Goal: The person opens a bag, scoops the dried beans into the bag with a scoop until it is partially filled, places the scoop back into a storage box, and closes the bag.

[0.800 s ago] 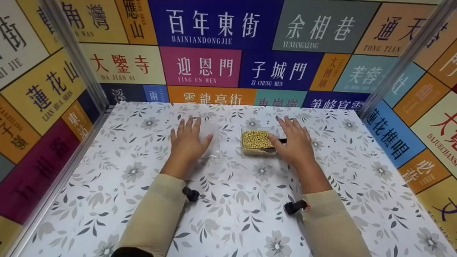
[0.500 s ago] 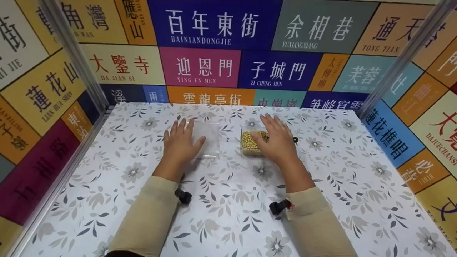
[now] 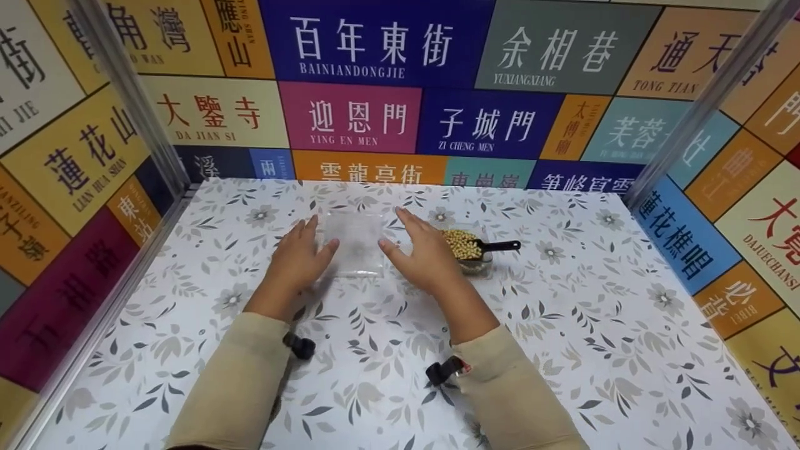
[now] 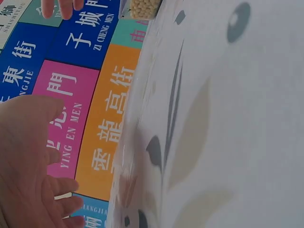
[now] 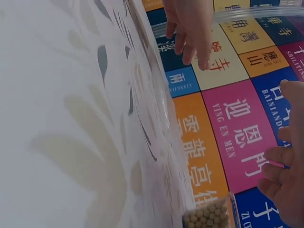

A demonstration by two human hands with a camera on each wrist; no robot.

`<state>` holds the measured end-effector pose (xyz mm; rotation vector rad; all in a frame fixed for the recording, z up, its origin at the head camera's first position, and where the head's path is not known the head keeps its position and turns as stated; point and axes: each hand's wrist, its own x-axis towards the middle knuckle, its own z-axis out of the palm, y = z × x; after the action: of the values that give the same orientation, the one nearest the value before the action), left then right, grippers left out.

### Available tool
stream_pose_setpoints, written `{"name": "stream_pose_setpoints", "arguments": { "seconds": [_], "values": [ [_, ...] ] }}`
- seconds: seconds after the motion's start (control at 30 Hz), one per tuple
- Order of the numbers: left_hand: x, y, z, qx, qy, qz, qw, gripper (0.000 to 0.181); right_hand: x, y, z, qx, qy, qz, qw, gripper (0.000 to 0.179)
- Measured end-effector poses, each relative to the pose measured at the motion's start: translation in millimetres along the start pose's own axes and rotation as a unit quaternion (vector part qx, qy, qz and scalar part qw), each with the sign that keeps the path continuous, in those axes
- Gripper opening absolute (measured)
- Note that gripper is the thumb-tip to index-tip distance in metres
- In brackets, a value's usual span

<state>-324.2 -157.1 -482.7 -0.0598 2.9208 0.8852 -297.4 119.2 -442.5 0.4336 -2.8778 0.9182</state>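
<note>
Clear box [image 3: 354,244] and bean box [image 3: 480,267] stand apart, side by side, towards the far side of the worktop [image 3: 362,375], the clear one on the left and the bean one on the right. Beans [image 3: 461,241] fill much of the right box, and a black scoop [image 3: 500,245] rests in them with its handle reaching out past the right rim. What has just changed is the hands: the right hand [image 3: 425,257] was spread over the beans and the scoop, and has swung left to the gap between the boxes, where it hides only the left part of the bean box. The left hand [image 3: 299,255] has drawn left, so more of the clear box shows. Neither box appears to have shifted. Both hands hold nothing; their fingers are relaxed, thumbs pointing inward at the left and right edges of the clear box, and whether either thumb touches it cannot be told. Both wrist views show the palms raised above the worktop. The shift seems to move attention from the bean box to the clear one, with the scoop left free and nothing yet gripped.
</note>
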Motion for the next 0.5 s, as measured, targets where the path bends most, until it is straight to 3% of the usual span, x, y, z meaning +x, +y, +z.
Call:
{"name": "stream_pose_setpoints", "arguments": {
  "seconds": [0.13, 0.2, 0.33, 0.4, 0.5],
  "values": [
    [1.8, -5.1, -6.5, -0.077, -0.05, -0.014, 0.9957, 0.094, 3.7, -6, 12, 0.09, -0.051, 0.03, 0.9942, 0.088],
    [2.0, -5.1, -9.0, -0.116, -0.07, -0.021, 0.9906, 0.095, 5.0, -6, 17, 0.167, -0.086, 0.05, 0.981, 0.086],
    [-0.6, -2.8, -12.0, -0.188, -0.085, -0.034, 0.9779, 0.09, 9.1, -2, 25, 0.303, -0.128, 0.1, 0.9392, 0.081],
    [-2.1, -1.7, -11.9, -0.242, -0.087, -0.044, 0.9653, 0.086, 11.2, 0, 30, 0.355, -0.134, 0.129, 0.9164, 0.079],
    [-2.4, -0.6, -10.3, -0.312, -0.091, -0.062, 0.9436, 0.082, 14.0, 1, 38, 0.434, -0.142, 0.162, 0.8746, 0.077]
  ]
}}
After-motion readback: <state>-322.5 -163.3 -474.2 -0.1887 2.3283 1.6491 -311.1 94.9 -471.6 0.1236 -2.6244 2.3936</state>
